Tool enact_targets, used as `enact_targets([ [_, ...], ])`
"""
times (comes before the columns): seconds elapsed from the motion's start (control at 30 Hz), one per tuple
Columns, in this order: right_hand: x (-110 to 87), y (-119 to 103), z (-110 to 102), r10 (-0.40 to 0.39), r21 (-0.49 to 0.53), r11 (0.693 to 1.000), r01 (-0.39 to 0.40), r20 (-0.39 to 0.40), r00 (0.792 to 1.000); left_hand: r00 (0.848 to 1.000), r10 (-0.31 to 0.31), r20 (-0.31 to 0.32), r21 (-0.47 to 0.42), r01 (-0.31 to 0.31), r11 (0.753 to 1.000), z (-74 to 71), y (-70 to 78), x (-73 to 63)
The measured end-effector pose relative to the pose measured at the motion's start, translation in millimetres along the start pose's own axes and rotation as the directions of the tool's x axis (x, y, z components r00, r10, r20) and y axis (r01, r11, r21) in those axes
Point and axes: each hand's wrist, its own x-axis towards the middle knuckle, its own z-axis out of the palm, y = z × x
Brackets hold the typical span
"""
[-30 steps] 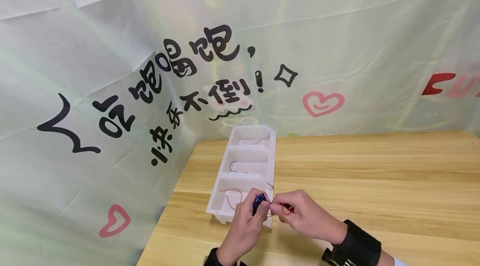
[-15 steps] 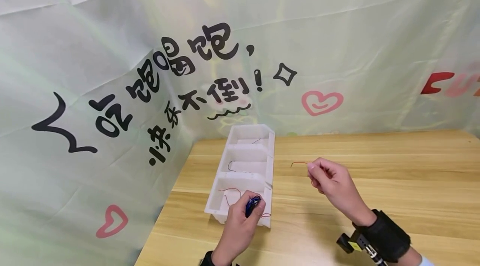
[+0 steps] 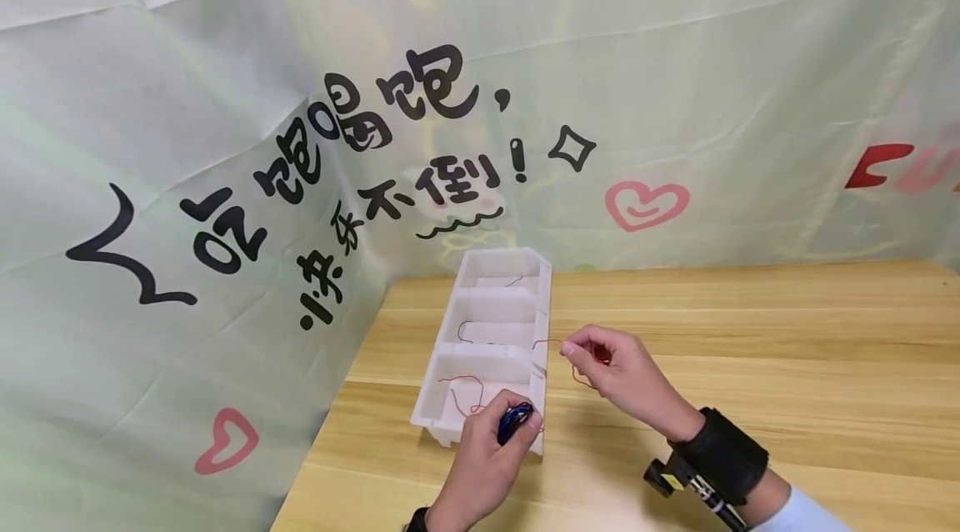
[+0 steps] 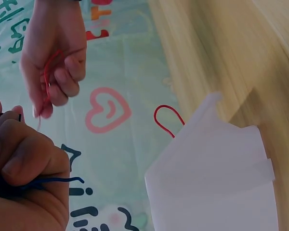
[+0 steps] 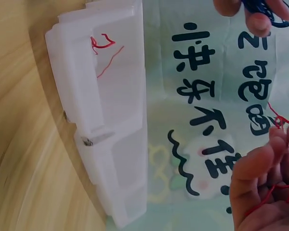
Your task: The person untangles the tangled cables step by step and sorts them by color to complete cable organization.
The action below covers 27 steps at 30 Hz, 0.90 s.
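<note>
Red wire (image 3: pixel 602 353): was pinched in the right hand (image 3: pixel 632 380) above the worktop (image 3: pixel 750 340), just beside the white bins (image 3: pixel 487 353), apart from the left hand (image 3: pixel 486 450), clamped round blue wire (image 3: pixel 513 424), and probably needed a light, steady hold to avoid snagging.

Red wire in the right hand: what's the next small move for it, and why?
I'd probably lower the red wire into the near compartment. The right hand pinches it just beside the bin, red strands already lie there, and the middle compartment shows a dark wire instead.
</note>
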Motion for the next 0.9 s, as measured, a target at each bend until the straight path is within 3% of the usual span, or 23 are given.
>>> enact_targets([
  [0.23, 11.3, 0.3, 15.2, 0.032, 0.002, 0.999, -0.032, 0.039, 0.999, 0.998, -0.057, 0.020, -0.019, 0.057, 0.998, -1.7, 0.0, -3.7],
  [0.47, 24.0, 6.7, 34.8, 0.003, -0.057, 0.998, 0.002, 0.100, 0.995, 0.999, -0.016, 0.036, -0.026, 0.017, 1.000, -1.2, -1.2, -5.7],
  [0.9, 45.2, 17.7, 73.8, -0.062, -0.125, 0.988, 0.088, 0.200, 0.978, 0.996, -0.006, 0.092, -0.039, 0.009, 0.999, -2.6, -2.7, -9.7],
])
